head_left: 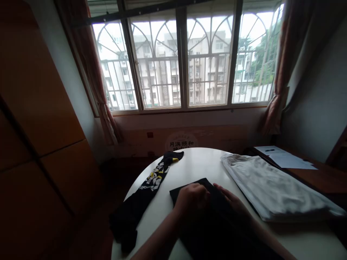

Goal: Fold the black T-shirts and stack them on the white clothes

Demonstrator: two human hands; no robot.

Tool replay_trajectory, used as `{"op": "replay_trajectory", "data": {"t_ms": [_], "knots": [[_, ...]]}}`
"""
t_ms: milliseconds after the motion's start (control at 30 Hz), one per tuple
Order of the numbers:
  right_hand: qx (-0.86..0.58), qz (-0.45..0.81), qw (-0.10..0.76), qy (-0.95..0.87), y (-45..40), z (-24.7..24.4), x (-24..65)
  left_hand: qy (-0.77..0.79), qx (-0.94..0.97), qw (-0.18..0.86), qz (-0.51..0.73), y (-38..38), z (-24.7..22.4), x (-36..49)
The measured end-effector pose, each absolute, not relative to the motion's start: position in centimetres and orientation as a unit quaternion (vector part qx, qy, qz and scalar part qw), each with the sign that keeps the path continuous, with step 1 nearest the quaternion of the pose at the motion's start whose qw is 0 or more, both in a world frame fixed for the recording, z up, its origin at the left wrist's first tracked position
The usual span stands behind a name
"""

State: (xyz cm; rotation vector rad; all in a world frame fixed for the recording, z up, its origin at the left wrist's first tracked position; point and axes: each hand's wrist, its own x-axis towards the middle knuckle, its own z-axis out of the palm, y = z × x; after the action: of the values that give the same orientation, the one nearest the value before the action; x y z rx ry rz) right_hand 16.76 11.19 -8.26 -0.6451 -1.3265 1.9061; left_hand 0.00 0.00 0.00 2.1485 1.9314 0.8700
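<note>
A folded black cloth garment (207, 231) lies in front of me on the round white table (199, 162). My left hand (193, 198) rests on its upper part with the fingers curled into a fist on the fabric. Along the garment's right edge lies my right hand (233, 202), fingers stretched forward; dark fabric hides part of it. Left of my hands, a long black piece of clothing (138, 207) with white, grey and yellow print runs down the table edge.
A white garment in a clear plastic bag (276, 184) lies on the table's right side. Behind it, papers (288, 157) sit on a brown wooden surface (325, 177). A wooden cabinet (40, 108) stands at left, and a barred window (184, 61) with curtains is ahead.
</note>
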Motion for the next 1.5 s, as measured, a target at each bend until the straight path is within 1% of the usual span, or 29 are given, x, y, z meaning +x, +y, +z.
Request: {"op": "replay_trajectory", "data": {"t_ms": [67, 100, 200, 300, 400, 533, 667, 800, 933, 1067, 1267, 1400, 1500], "knots": [[-0.239, 0.739, 0.395, -0.491, 11.4, -8.4, 16.8, 0.702, 0.637, 0.014, 0.318, 1.7, -1.2, -2.2], [-0.240, 0.741, 0.406, -0.478, 11.6, -8.4, 16.9, 0.723, 0.609, 0.013, 0.325, 2.4, -1.8, -3.0], [-0.262, 0.735, 0.443, -0.441, 12.0, -8.1, 17.2, 0.761, 0.573, 0.068, 0.295, 3.8, -4.1, -4.5], [-0.254, 0.729, 0.489, -0.406, 12.3, -8.0, 17.2, 0.756, 0.588, 0.105, 0.268, 4.7, -6.0, -4.8], [-0.265, 0.718, 0.476, -0.433, 12.5, -8.6, 16.6, 0.734, 0.604, 0.105, 0.293, 5.5, -7.2, -4.8], [-0.322, 0.653, 0.443, -0.523, 12.4, -9.5, 15.7, 0.721, 0.597, 0.088, 0.342, 6.0, -7.6, -5.0], [-0.300, 0.650, 0.430, -0.550, 11.9, -9.5, 15.4, 0.699, 0.607, 0.094, 0.366, 6.2, -7.7, -5.4], [-0.286, 0.659, 0.415, -0.559, 11.6, -9.5, 15.2, 0.708, 0.624, 0.118, 0.308, 6.3, -7.9, -5.7], [-0.303, 0.623, 0.451, -0.563, 11.5, -10.3, 14.8, 0.722, 0.633, 0.124, 0.250, 6.2, -7.9, -5.7], [-0.331, 0.595, 0.470, -0.562, 11.5, -11.0, 14.7, 0.730, 0.626, 0.134, 0.239, 5.8, -7.2, -5.3], [-0.335, 0.592, 0.478, -0.555, 11.5, -10.7, 14.9, 0.696, 0.627, 0.157, 0.314, 5.7, -6.2, -5.0], [-0.351, 0.559, 0.493, -0.567, 11.5, -10.5, 14.7, 0.682, 0.598, 0.138, 0.397, 6.1, -6.4, -5.5], [-0.347, 0.542, 0.506, -0.574, 11.2, -10.4, 14.6, 0.687, 0.575, 0.121, 0.427, 6.0, -6.4, -5.8]]}}
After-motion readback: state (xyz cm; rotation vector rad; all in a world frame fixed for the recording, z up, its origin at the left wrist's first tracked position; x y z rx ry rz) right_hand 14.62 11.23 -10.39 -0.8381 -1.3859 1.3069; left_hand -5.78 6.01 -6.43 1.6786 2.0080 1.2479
